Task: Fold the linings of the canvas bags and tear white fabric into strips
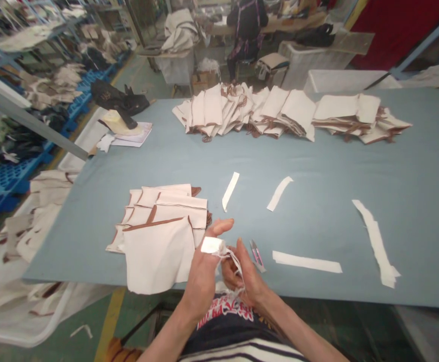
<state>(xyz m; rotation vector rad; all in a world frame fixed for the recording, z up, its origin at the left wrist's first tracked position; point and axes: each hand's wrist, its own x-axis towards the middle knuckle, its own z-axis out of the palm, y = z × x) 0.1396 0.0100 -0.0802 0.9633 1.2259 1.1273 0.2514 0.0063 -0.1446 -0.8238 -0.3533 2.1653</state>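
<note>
My left hand (pixel 201 276) is closed on a white cloth strip (pixel 212 245), whose flat end lies over the side of the hand below the raised thumb. Frayed threads (pixel 238 264) trail from the strip into my right hand (pixel 250 279), which is closed on them with its fingers curled. Both hands are close together above the table's near edge. To the right of them lie thread snips (pixel 257 255) with pinkish handles. Cream fabric pieces with brown edging (pixel 159 256) are stacked beside my left hand, partly overlapping. Some of my fingertips are hidden.
Loose white strips (pixel 306 262) lie about the blue-green table (pixel 317 201). Piles of cream pieces (pixel 242 110) line its far edge, with a black bag (pixel 119 98) at the far left corner. A white bin (pixel 53 322) stands left; a person (pixel 245 30) sits beyond.
</note>
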